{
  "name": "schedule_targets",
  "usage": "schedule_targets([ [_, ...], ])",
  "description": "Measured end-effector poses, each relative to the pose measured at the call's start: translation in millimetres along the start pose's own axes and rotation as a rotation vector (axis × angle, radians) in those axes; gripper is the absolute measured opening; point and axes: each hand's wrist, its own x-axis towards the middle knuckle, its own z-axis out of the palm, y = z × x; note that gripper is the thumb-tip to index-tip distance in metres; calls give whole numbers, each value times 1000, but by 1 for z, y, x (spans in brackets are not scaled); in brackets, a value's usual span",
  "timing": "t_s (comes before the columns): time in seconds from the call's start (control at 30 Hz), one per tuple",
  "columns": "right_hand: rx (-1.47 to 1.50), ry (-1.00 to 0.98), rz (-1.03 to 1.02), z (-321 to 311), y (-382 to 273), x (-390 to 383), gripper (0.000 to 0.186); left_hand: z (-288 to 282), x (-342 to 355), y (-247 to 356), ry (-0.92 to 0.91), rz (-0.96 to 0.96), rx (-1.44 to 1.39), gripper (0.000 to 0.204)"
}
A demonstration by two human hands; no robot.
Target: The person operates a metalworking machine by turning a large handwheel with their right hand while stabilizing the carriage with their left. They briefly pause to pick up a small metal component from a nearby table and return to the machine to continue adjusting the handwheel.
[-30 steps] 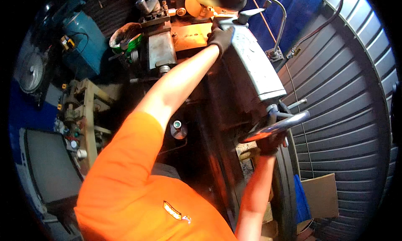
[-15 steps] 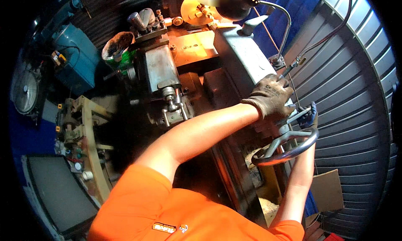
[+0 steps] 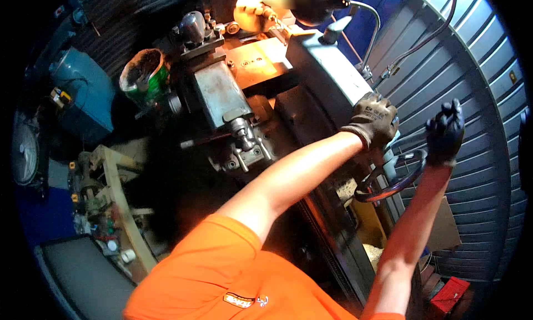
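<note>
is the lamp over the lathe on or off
On: the lamp glows bright yellow and lights the lathe top below it.

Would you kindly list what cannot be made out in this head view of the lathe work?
- Handwheel: upper rim hidden behind the left hand.
- Right hand: whether its grip touches the wheel is unclear.
- Lamp head: blurred, cut by the top edge.
- Green can: contents too dark.

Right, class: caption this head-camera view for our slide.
Gloved left hand rests on the lathe tailstock; gloved right hand at the handwheel.
</note>
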Motion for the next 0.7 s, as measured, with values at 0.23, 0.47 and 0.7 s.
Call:
schedule_targets([
  [0.23,-4,44,-97,35,-36,-39,62,16,8,-12,87,76,-33,34],
  [0.47,-613,218,-228,60,-56,-105,42,3,-7,-4,-58,90,-10,36],
  [0.7,-890,373,-384,96,-70,-139,46,15,3,-11,33,118,-46,35],
])
